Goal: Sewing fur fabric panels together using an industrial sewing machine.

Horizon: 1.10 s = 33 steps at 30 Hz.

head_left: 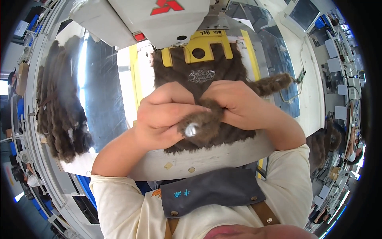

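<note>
Over the table (pixel 312 105), nearer than the yellow frame (pixel 197 42), pinching fur piece (pixel 207 126) between left grip (pixel 162 113) and right grip (pixel 238 102) (presumably for steadiness).

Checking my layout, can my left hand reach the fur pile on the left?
Probably yes: nothing visible blocks your left hand from the fur pile, though that hand grips a furry piece.

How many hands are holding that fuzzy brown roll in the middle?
2. The left hand is at the left of the fuzzy roll, and the right hand is at its right. Some fingertips are hidden, but both hands show.
</note>
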Each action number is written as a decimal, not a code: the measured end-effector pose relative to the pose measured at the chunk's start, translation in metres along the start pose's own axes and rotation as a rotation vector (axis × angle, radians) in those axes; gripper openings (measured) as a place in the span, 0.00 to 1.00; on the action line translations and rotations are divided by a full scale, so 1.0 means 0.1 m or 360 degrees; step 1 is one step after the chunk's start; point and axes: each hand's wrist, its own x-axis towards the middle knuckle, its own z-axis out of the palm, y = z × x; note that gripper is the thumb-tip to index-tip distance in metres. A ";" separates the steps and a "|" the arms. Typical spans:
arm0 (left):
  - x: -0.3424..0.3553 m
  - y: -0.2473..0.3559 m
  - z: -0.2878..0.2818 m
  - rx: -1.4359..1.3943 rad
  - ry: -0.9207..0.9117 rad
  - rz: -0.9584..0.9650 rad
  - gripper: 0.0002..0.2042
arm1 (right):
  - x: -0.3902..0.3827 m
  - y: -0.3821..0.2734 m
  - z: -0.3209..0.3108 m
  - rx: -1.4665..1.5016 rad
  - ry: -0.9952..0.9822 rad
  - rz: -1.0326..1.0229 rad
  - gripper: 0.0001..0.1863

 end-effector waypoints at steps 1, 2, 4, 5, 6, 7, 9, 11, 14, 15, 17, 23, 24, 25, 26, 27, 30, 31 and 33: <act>-0.01 -0.02 -0.02 -0.0054 -0.0041 0.0037 0.14 | 0.01 0.03 0.03 0.0030 0.0010 -0.0021 0.12; 0.00 -0.03 -0.03 -0.0108 -0.0083 0.0076 0.16 | 0.02 0.04 0.04 0.0059 0.0022 -0.0040 0.12; 0.04 -0.01 0.02 -0.0085 -0.0055 0.0074 0.15 | 0.02 0.04 0.05 0.0111 -0.0033 0.0010 0.12; 0.05 0.00 0.04 -0.0058 -0.0029 0.0072 0.15 | 0.02 0.04 0.06 0.0164 -0.0086 0.0056 0.11; 0.05 0.00 0.05 -0.0062 -0.0032 0.0074 0.15 | 0.03 0.05 0.06 0.0163 -0.0081 0.0060 0.11; 0.05 0.00 0.06 -0.0032 -0.0081 0.0060 0.14 | 0.03 0.05 0.06 0.0170 -0.0089 0.0049 0.11; 0.06 0.00 0.06 -0.0004 -0.0134 0.0048 0.14 | 0.04 0.06 0.07 0.0179 -0.0093 0.0039 0.11; 0.06 0.00 0.03 0.0052 -0.0174 0.0086 0.13 | 0.04 0.08 0.08 0.0194 -0.0085 0.0032 0.12; 0.12 0.03 0.08 0.0291 -0.0184 0.0144 0.15 | 0.04 0.06 0.08 0.0080 -0.0035 0.0073 0.13; 0.11 0.01 0.09 0.0281 -0.0191 0.0148 0.15 | 0.04 0.08 0.09 0.0079 -0.0026 0.0082 0.13; 0.09 -0.02 0.13 0.0556 -0.0112 0.0237 0.21 | 0.01 0.12 0.10 -0.0113 0.0158 -0.0088 0.17; 0.03 -0.03 0.13 0.1135 0.0003 0.0320 0.22 | -0.01 -0.27 -0.13 -0.0060 0.0392 0.0070 0.19; 0.02 -0.02 0.15 0.1229 0.0003 0.0368 0.22 | -0.05 -0.33 -0.14 0.0024 0.0426 0.0090 0.18; 0.03 -0.01 0.17 0.1218 -0.0010 0.0372 0.22 | -0.04 -0.29 -0.07 -0.0072 0.0533 -0.0109 0.15; 0.03 0.00 0.18 0.1274 -0.0013 0.0412 0.20 | -0.06 -0.27 -0.02 -0.0069 0.0546 -0.0098 0.15; 0.04 0.01 0.20 0.1328 -0.0019 0.0456 0.19 | -0.08 -0.26 0.01 -0.0294 0.0563 -0.0138 0.17; 0.03 0.02 0.23 0.1507 -0.0062 0.0563 0.15 | -0.11 -0.25 0.09 -0.0607 0.0592 -0.0184 0.14; 0.02 0.01 0.24 0.1500 -0.0072 0.0567 0.15 | -0.11 -0.25 0.10 -0.0696 0.0594 -0.0208 0.10; 0.01 0.00 0.26 0.1592 -0.0092 0.0625 0.11 | -0.12 -0.25 0.13 -0.0839 0.0562 -0.0255 0.09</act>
